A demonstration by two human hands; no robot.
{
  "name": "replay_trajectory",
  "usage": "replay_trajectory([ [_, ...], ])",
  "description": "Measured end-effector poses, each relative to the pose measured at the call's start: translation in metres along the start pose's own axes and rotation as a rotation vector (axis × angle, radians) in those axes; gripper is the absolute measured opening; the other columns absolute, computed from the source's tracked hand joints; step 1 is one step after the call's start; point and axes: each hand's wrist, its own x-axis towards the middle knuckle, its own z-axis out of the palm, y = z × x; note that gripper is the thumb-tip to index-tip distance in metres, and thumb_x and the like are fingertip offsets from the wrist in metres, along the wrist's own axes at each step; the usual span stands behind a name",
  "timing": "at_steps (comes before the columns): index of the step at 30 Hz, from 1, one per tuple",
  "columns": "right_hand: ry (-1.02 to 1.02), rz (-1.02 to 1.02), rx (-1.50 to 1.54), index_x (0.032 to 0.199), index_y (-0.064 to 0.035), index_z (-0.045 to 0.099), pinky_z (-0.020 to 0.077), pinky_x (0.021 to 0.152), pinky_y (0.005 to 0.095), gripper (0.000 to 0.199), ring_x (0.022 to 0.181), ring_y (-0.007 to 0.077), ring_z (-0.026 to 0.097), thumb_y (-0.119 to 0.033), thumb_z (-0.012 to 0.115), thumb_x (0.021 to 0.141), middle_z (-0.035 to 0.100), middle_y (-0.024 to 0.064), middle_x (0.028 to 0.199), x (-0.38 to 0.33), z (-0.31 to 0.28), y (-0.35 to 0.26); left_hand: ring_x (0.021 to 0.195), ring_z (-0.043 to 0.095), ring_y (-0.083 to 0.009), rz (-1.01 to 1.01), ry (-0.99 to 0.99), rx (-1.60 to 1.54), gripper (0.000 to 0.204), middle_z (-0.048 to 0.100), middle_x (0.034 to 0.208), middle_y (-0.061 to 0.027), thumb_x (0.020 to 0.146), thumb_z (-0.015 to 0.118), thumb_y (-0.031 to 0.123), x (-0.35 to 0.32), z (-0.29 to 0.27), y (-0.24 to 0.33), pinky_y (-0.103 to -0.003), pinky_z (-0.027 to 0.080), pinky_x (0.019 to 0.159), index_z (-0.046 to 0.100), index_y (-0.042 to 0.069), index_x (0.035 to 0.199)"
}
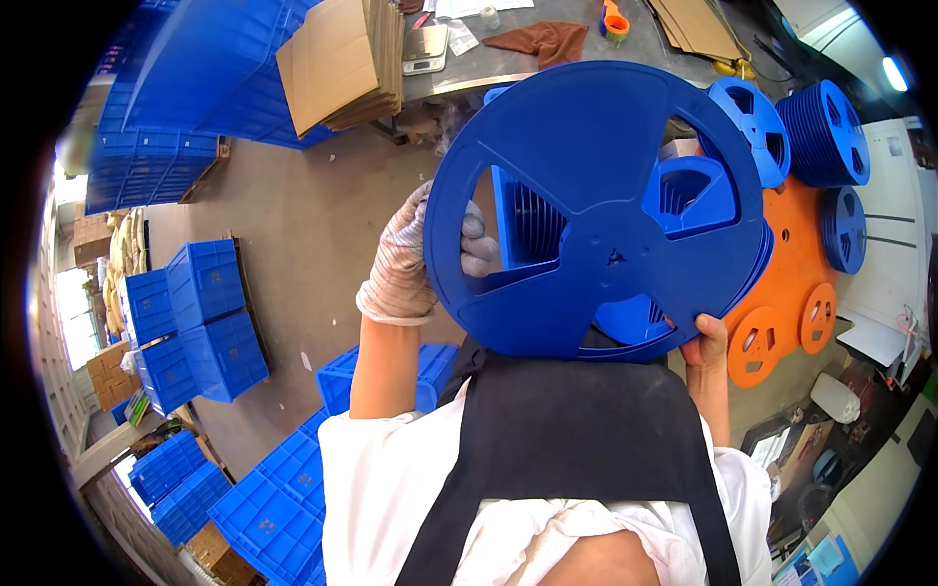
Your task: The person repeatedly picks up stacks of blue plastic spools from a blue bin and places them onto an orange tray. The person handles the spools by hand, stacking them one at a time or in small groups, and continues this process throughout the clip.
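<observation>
Blue Reel Held Up in Two Hands

Tall blue crates [210,83] occupy the upper left, the largest objects in view. A grey workbench [557,12] spans the top, bearing folded cardboard [337,68] at its near edge. At right, an orange board [796,230] carries stacks of blue reels [826,137].

The blue reel [596,234] is held in front of the dark apron [586,430], its flat face toward the viewer and its windows open to more blue reels behind. Further rims show at its right edge; whether these belong to the same piece cannot be told.

The left hand [399,259], gloved, is curled around the left rim, its fingers visible through a window. The right hand [705,350] grips the lower right rim, thumb on the face; its remaining fingers are hidden.

The step in hand is judged to be carrying or checking the reel. The next move probably calls for both grips to stay firm and the disc level, clear of neighbouring stacks.

Smallest is a scale [426,54] on the bench.
</observation>
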Motion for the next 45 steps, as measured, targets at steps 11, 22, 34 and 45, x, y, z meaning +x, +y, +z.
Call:
replay_trajectory([
  [11,-0.003,-0.045,-0.02,0.116,0.0013,0.055,0.0525,0.064,0.034,0.057,0.076,0.0242,0.064,-0.018,0.076,0.067,0.065,0.0126,0.093,0.004,0.002,0.003,0.088,0.068,-0.0294,0.337,0.335,0.057,0.03,0.065,0.1,-0.0269,0.103,0.044,0.03,0.004,0.01,-0.019,-0.035,0.062,0.074,0.056,0.002,0.101],
  [22,0.014,-0.034,-0.038,0.117,-0.0042,0.056,0.0443,0.062,0.0332,0.056,0.076,0.0189,0.058,-0.016,0.077,0.067,0.062,0.006,0.095,0.004,0.013,0.0,0.099,0.067,-0.0329,0.338,0.233,-0.088,0.04,0.066,0.102,-0.0246,0.102,0.046,0.034,-0.001,0.0,-0.017,-0.042,0.06,0.084,0.058,-0.004,0.105],
  [34,0.062,-0.045,-0.046,0.117,-0.0043,0.055,0.0437,0.061,0.0311,0.054,0.073,0.0173,0.058,-0.017,0.077,0.069,0.062,0.0042,0.092,0.004,0.018,-0.001,0.101,0.067,-0.0303,0.555,0.761,0.354,0.01,0.064,0.114,-0.0209,0.096,0.054,0.004,-0.005,-0.122,-0.02,-0.04,0.057,0.089,0.059,-0.002,0.101],
  [45,0.093,-0.027,-0.041,0.121,-0.0022,0.053,0.05,0.065,0.0327,0.058,0.082,0.0201,0.063,-0.016,0.075,0.07,0.064,0.0076,0.098,0.001,0.012,-0.007,0.099,0.062,-0.0389,-0.145,-0.257,3.062,0.07,0.066,0.108,-0.0209,0.092,0.041,0.063,-0.087,-0.333,-0.199,-0.045,0.047,0.09,0.066,0.001,0.112],
])
